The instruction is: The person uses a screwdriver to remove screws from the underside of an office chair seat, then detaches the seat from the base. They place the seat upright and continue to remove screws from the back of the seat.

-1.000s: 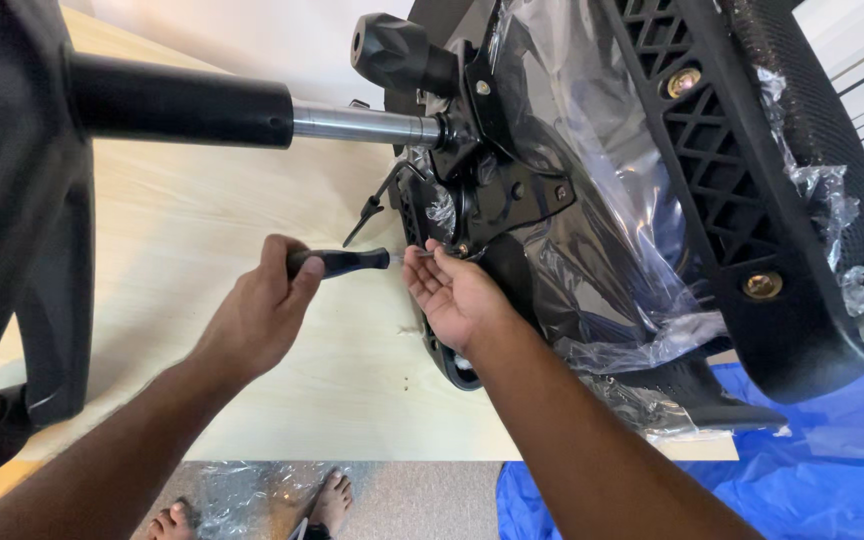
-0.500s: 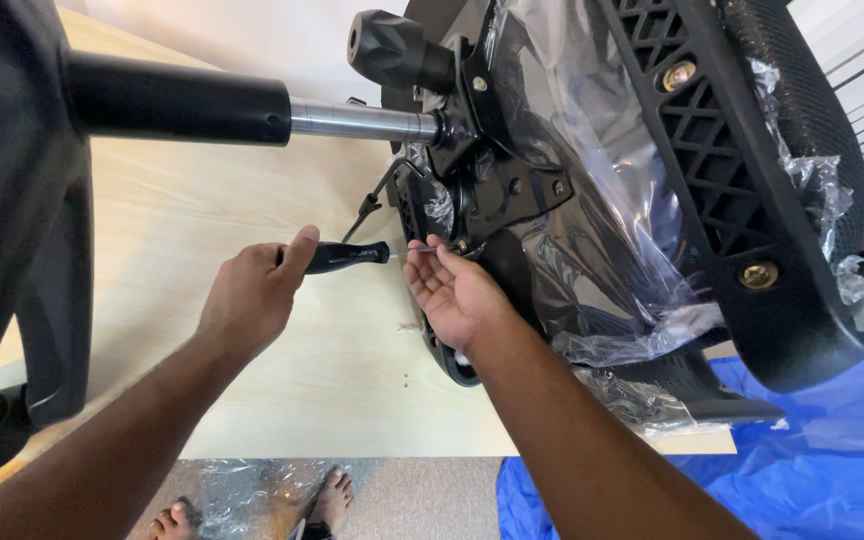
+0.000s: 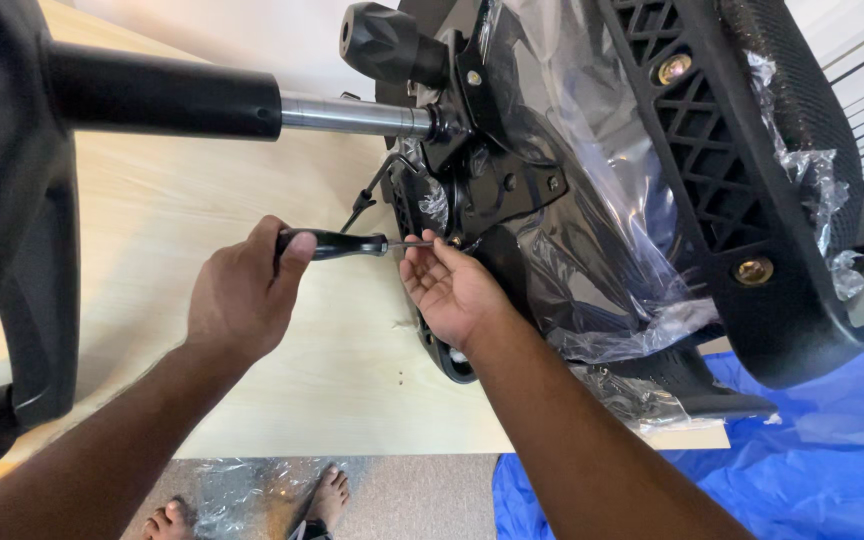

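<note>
Left hand (image 3: 242,300) fisted in a grip; right hand (image 3: 449,290) seemingly cupped, palm up.

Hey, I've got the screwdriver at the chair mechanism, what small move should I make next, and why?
Probably turn the screwdriver in place with the left hand. Its tip already sits at the black mechanism under the seat, and the right hand's fingertips steady the shaft there. The screw itself is too hidden to tell how far in it is, so turn gently.
</note>
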